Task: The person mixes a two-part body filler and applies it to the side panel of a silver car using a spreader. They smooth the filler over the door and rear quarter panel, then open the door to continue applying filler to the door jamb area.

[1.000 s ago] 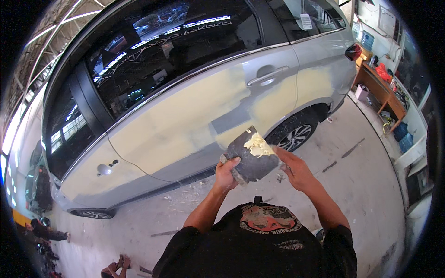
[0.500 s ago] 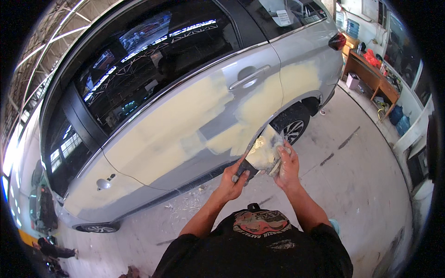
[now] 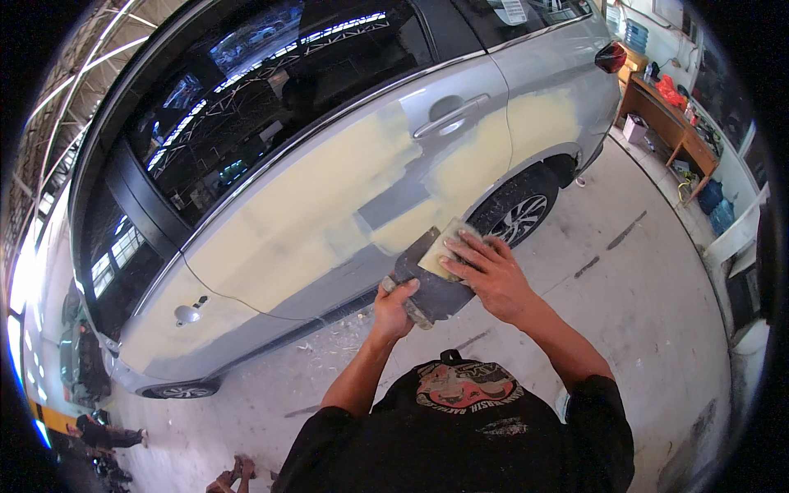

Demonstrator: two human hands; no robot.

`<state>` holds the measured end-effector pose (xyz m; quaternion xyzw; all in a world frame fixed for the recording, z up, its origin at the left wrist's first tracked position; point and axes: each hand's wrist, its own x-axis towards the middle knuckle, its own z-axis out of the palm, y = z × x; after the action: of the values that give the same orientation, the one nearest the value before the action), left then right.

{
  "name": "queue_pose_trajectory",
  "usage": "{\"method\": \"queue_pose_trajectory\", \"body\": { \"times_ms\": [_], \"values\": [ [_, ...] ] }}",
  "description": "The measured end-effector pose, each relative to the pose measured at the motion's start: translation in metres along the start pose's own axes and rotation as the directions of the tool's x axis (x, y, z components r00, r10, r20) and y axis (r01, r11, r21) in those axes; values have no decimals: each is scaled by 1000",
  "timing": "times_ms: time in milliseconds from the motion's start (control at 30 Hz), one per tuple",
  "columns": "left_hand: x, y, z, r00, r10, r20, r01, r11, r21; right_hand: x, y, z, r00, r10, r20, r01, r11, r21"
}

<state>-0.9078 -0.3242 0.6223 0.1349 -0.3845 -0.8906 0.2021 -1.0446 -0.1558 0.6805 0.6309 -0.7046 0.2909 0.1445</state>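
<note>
My left hand [image 3: 394, 308] grips a dark grey mixing board [image 3: 411, 267] by its crusted near-left edge. My right hand [image 3: 493, 279] has its fingers over a pale, putty-smeared spreader [image 3: 452, 234] laid on the board's right part; the putty under it is hidden. Both sit in front of a silver car's side, where broad pale yellow filler patches [image 3: 296, 205] cover much of the doors [image 3: 460, 90] and extend above the rear wheel [image 3: 522, 218]. A strip of grey shows between patches near the board.
A wooden desk [image 3: 686, 135] with assorted items and blue water jugs [image 3: 719, 214] stands at the right wall. Concrete floor [image 3: 625, 304] lies around me. At lower left are a person in dark clothes [image 3: 103, 431] and someone's bare limbs [image 3: 238, 476]. Another dark vehicle [image 3: 82, 361] stands behind them.
The board was first flat with putty exposed, then tilted with the spreader raised. Now it is flatter again, and my right hand has turned palm-down with the spreader over the board.
</note>
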Motion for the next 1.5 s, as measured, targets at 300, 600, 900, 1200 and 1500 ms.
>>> {"method": "queue_pose_trajectory", "body": {
  "times_ms": [300,600,900,1200,1500],
  "values": [
    [3,-5,10,980,-199,1,194,953,-232,-11,0,28,968,155,-199,0,790,613],
    [-25,2,14,993,-47,106,91,888,-451,-60,36,80,979,122,-164,38,681,731],
    [-30,-8,21,988,81,-130,-113,957,-266,-28,36,79,918,217,-332,94,694,714],
    [-56,31,9,836,479,-267,-511,857,-62,-18,10,38,859,494,-131,-51,338,940],
    [-57,25,7,933,309,186,-300,378,876,10,-24,79,629,719,297,-66,-331,941]
  ]
}}
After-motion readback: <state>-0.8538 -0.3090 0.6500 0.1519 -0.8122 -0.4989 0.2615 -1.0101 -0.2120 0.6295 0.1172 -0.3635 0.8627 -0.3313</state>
